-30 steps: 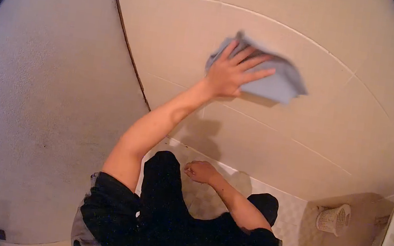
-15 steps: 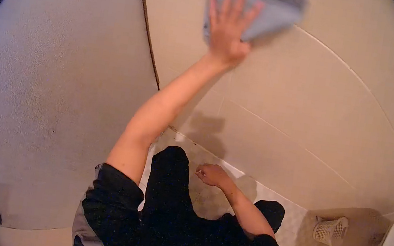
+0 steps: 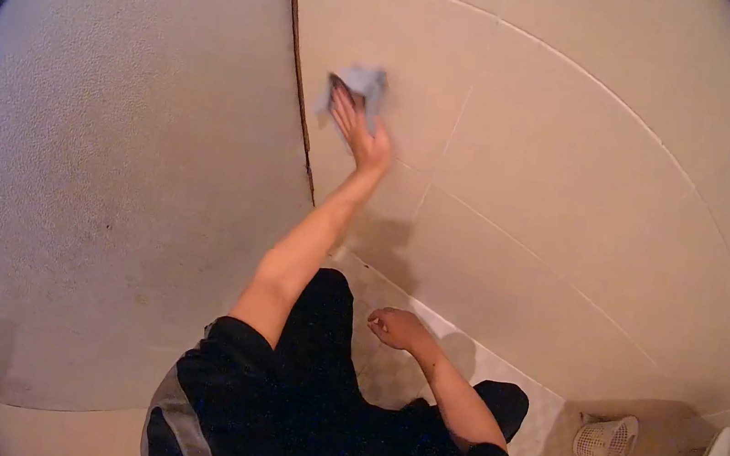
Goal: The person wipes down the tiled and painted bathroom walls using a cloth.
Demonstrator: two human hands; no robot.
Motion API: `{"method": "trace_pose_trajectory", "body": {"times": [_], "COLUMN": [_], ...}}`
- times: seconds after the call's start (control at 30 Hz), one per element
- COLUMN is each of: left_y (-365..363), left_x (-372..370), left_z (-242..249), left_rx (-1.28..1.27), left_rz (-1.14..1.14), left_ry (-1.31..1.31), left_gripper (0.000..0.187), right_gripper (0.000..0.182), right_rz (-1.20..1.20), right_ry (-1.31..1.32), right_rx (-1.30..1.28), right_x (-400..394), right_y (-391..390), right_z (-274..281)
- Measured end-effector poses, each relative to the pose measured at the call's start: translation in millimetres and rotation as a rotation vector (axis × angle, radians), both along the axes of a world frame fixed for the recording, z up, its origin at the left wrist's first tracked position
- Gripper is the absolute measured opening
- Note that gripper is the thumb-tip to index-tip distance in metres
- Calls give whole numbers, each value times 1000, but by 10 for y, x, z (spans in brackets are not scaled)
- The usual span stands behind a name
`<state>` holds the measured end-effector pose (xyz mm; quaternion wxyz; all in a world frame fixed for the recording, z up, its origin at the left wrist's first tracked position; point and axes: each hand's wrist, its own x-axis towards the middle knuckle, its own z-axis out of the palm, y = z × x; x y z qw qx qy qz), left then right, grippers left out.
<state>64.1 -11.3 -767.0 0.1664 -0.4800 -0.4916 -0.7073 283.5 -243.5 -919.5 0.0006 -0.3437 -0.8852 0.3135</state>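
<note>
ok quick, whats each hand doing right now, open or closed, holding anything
Left hand: open, fingers extended over a soft blue-grey cloth at the beige tiled wall.
Right hand: curled closed; whether it holds anything cannot be told.

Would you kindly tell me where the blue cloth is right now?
In the head view, the blue cloth is in the upper half, left of centre, at the left hand against the tiled wall, right of the dark seam.

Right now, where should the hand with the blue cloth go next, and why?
Probably a little slide away from the dark strip, across the wall: the left hand has the blue cloth close beside that strip, while bare wall spreads out on the other side.
</note>
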Motion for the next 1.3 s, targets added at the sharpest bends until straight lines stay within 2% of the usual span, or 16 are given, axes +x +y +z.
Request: {"method": "trace_pose_trajectory", "body": {"times": [0.1,0.17,0.23,0.3,0.37,0.4,0.47,0.57,0.63,0.67,0.8,0.87,0.97,1.1,1.23,1.3], "left_y": [147,204,135,34,-161,-227,-231,-22,40,189,304,445,152,34,172,162], "left_x": [-371,-418,-435,-273,-73,-40,58,-154,-309,-411,-379,-262,131,132,-283,-312], "left_z": [914,1467,1806,1886,1777,1622,1239,571,737,796,1579,1798,1896,1279,529,99], "left_rx": [72,161,249,270,150,151,47,-122,20,71,124,296,160,31,128,-2], "left_rz": [74,41,14,-63,-113,-107,-194,-108,-81,21,42,-48,-108,-120,87,107], "left_ry": [-135,-132,-120,251,468,467,677,406,185,142,53,215,445,490,69,-184], "left_gripper": [69,68,67,71,79,79,87,83,77,69,62,65,83,87,72,66], "right_gripper": [34,34,34,33,32,32,31,31,32,32,33,34,35,35,33,31], "right_rz": [9,-7,13,33,12,17,84,69,75,83,93,78,114,129,96,93], "right_ry": [-59,24,-23,-78,-45,-46,55,65,57,47,77,63,85,96,112,140], "right_rx": [-19,-84,-75,-76,-83,-81,-41,-41,-50,-56,-113,-121,-125,-139,-104,-98], "right_x": [1,14,-77,-82,-80,-80,-25,-20,-18,-13,-2,4,-13,-17,-32,-11], "right_y": [16,-25,21,33,35,42,83,104,99,90,102,88,112,135,73,82], "right_z": [44,86,42,-75,-192,-190,-171,-295,-245,-195,-62,-141,-108,-121,-16,-16]}}
